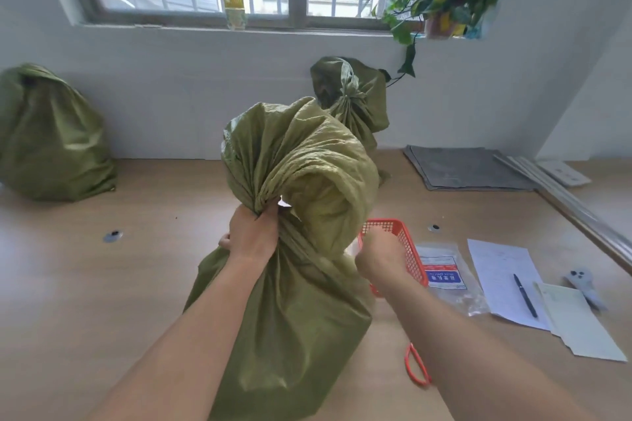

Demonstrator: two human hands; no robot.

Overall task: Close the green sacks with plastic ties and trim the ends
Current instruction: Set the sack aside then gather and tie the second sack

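Note:
A green woven sack (287,311) stands on the wooden table right in front of me. My left hand (251,234) grips its bunched neck, and the loose top of the sack flops over to the right above it. My right hand (381,258) is curled beside the sack, over a red mesh basket (408,249); what it pinches is hidden. A small white bit shows at the neck, just above my left hand. Red scissor handles (415,367) peek out from under my right forearm.
Another green sack (352,96) with a tied neck stands behind against the wall, and a third (51,137) sits at the far left. Right of the basket lie a clear plastic bag (448,275), papers with a pen (525,296), and grey folded sheets (468,167).

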